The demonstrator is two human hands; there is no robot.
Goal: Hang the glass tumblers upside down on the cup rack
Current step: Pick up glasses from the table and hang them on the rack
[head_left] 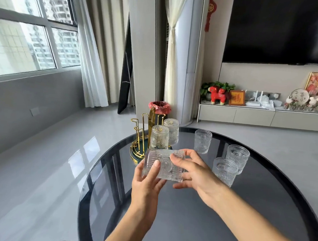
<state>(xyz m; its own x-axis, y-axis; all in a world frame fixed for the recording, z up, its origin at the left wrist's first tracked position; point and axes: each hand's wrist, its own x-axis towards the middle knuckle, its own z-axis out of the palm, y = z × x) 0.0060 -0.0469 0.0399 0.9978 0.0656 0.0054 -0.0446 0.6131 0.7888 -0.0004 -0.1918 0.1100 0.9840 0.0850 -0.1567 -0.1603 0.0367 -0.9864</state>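
I hold an embossed glass tumbler (pixel 164 164) on its side above the dark glass table (pixel 185 224). My left hand (pixel 147 183) grips its left end and my right hand (pixel 192 169) grips its right end. Just behind it stands the gold cup rack (pixel 142 136) with a round green base. Two tumblers hang upside down on the rack's right pegs, one nearer (pixel 159 137) and one farther (pixel 171 131); the left pegs are bare. Three tumblers stand upright on the table to the right, one far (pixel 202 141), one middle (pixel 237 158), one near (pixel 224 171).
The round table edge curves close on the left, with grey floor beyond. A bin with a red liner (pixel 160 107) stands behind the rack. A low cabinet (pixel 262 117) with ornaments runs along the far right wall under a large dark screen.
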